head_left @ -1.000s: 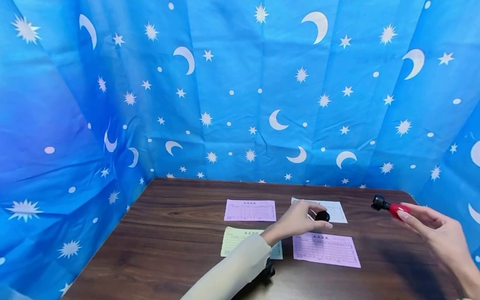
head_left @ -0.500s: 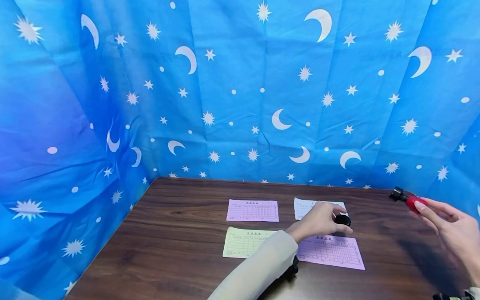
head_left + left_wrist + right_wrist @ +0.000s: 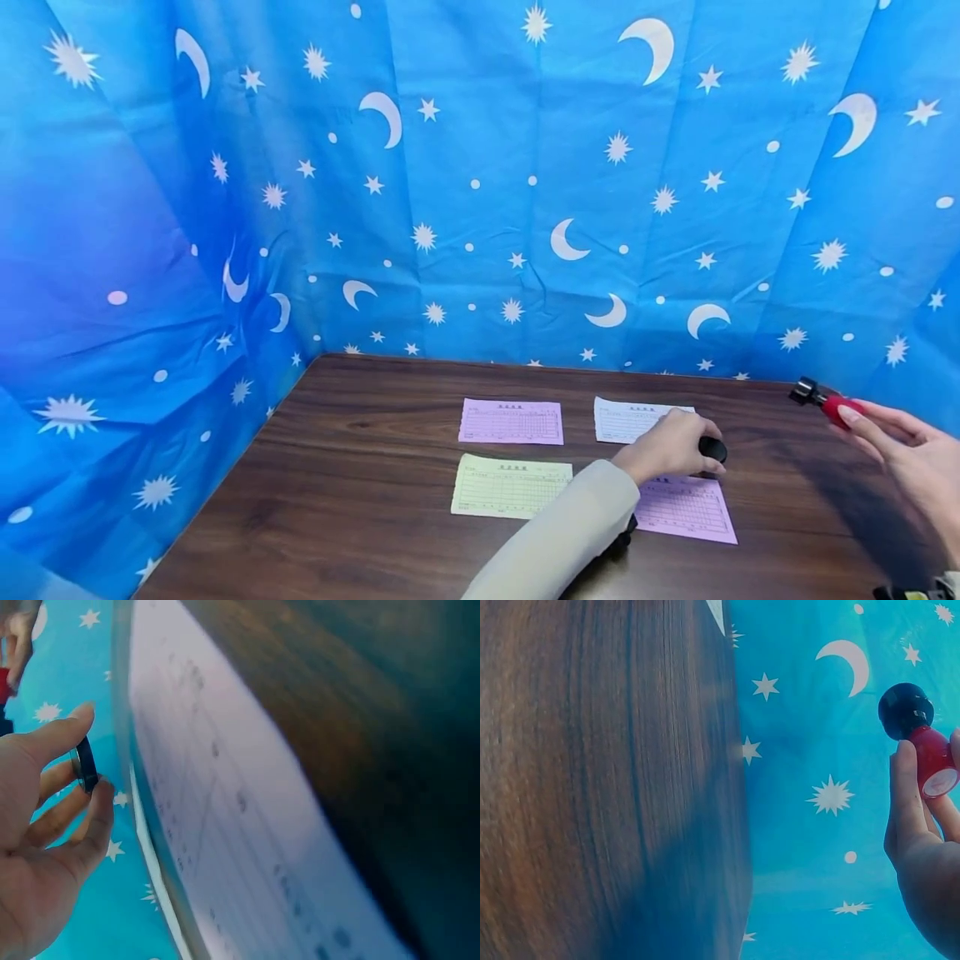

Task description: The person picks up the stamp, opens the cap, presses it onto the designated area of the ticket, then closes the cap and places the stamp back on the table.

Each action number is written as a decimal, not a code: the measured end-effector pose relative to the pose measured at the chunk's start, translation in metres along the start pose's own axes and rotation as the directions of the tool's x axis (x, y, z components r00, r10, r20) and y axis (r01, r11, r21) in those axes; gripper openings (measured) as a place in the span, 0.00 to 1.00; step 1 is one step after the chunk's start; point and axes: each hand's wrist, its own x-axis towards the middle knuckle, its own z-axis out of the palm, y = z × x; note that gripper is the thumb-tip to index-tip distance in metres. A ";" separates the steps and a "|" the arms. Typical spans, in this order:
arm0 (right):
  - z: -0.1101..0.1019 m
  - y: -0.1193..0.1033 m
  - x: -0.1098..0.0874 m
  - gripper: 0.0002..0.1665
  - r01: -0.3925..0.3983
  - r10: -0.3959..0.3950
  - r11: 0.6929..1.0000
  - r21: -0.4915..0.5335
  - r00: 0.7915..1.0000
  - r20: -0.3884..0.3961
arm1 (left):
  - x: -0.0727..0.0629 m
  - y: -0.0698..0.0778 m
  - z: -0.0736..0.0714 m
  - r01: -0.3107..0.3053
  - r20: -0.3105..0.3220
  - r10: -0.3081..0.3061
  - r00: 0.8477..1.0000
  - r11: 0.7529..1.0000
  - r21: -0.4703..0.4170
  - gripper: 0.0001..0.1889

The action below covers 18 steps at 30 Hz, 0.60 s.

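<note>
My left hand (image 3: 671,446) pinches a round black cap (image 3: 712,450) between thumb and fingers, above the right ends of the white form slip (image 3: 626,419) and the near purple form slip (image 3: 693,510). In the left wrist view the cap (image 3: 87,766) appears edge-on, thin and dark. Off to the right, my right hand (image 3: 911,450) grips a stamp (image 3: 838,410) by its red body, its black knob pointing up and left. The right wrist view shows the pale round face of the stamp (image 3: 932,754) at its red end. Part of both slips is hidden behind my left hand and sleeve.
To the left lie another purple slip (image 3: 510,422) and, nearer, a yellow-green slip (image 3: 506,487). They rest on a dark wood-grain table (image 3: 337,467). A blue curtain (image 3: 480,208) with moons and stars hangs behind and at both sides.
My left hand has moved right with the black cap, uncovering more of the yellow-green slip. My right hand has shifted right and slightly up, still gripping the stamp.
</note>
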 end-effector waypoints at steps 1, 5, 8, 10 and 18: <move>0.000 0.001 0.000 0.13 -0.003 0.003 1.000 0.014 1.000 0.000 | 0.002 0.002 0.002 0.009 0.006 -0.009 1.000 1.000 0.008 0.23; 0.000 0.002 0.002 0.12 -0.032 0.033 0.999 0.024 0.999 -0.002 | 0.008 0.008 0.006 0.047 0.021 -0.047 0.999 0.999 -0.001 0.23; -0.001 0.000 0.003 0.12 -0.037 0.037 0.999 -0.001 0.999 0.001 | 0.011 0.013 0.007 0.055 0.020 -0.055 0.998 0.998 -0.011 0.23; -0.003 -0.002 0.002 0.12 -0.028 0.028 0.999 0.023 1.000 0.012 | 0.014 0.019 0.009 0.054 0.032 -0.053 0.998 0.999 -0.008 0.23; -0.008 -0.009 0.002 0.16 0.012 -0.025 0.982 0.187 0.998 0.065 | 0.022 0.041 0.016 0.109 0.073 -0.112 0.991 0.993 0.038 0.22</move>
